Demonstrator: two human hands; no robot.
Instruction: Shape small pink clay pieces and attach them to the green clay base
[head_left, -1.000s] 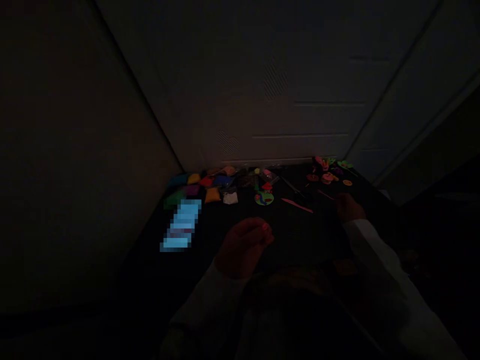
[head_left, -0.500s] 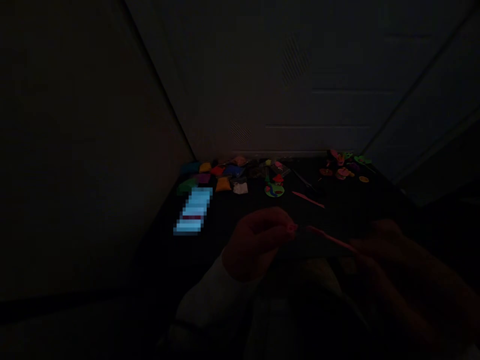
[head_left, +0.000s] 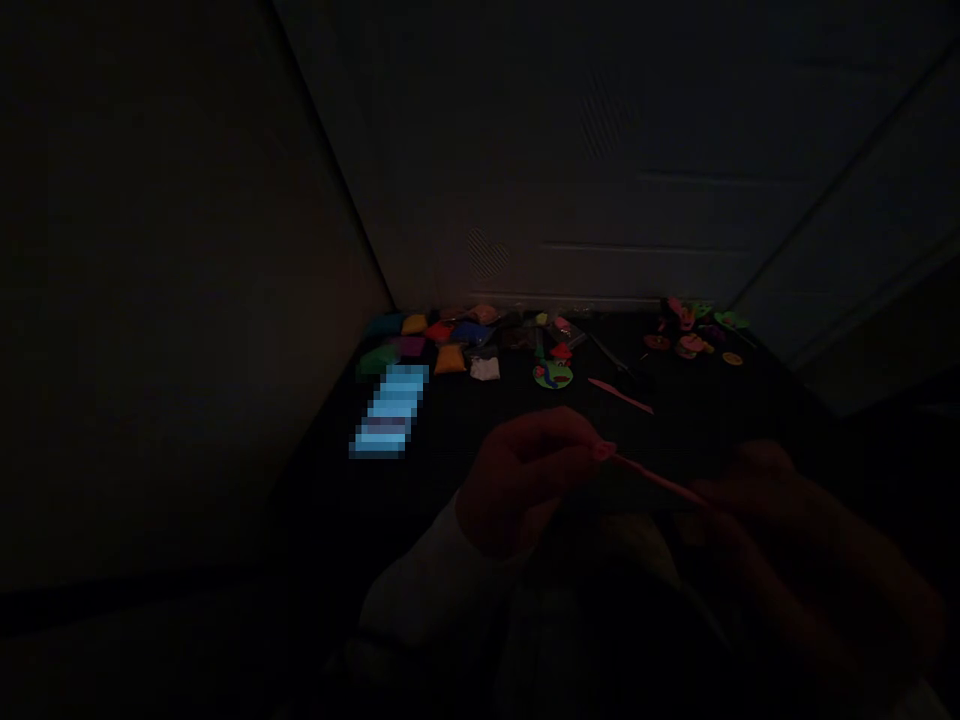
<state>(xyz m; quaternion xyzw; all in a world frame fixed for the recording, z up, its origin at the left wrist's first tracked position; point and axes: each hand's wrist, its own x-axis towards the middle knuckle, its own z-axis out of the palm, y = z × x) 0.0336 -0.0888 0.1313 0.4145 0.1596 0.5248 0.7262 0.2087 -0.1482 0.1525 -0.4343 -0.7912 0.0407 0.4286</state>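
Note:
The scene is very dark. Between thumb and fingertips, my left hand [head_left: 525,475] pinches a small pink clay piece [head_left: 603,451] that looks rolled or ring-shaped. My right hand [head_left: 757,500] is closed around a thin pink modelling tool [head_left: 660,480]. The tool's tip points left and meets or nearly meets the small pink piece. Beyond my hands, a second pink modelling tool [head_left: 621,395] lies on the dark table. Near it is a round green clay disc [head_left: 553,375] with coloured bits on it and a red-topped figure at its rim.
Several bags of coloured clay, among them an orange bag [head_left: 450,359] and a white bag [head_left: 485,369], line the back left. A glowing, pixelated screen [head_left: 391,412] lies in front. Scissors [head_left: 611,352] and several clay shapes [head_left: 691,345] sit toward the back right, by the wall panel [head_left: 480,150].
My left hand has shifted slightly right with the pink piece, closing the gap to the tool's tip. The right hand stays nearly in place; the view has tilted a little.

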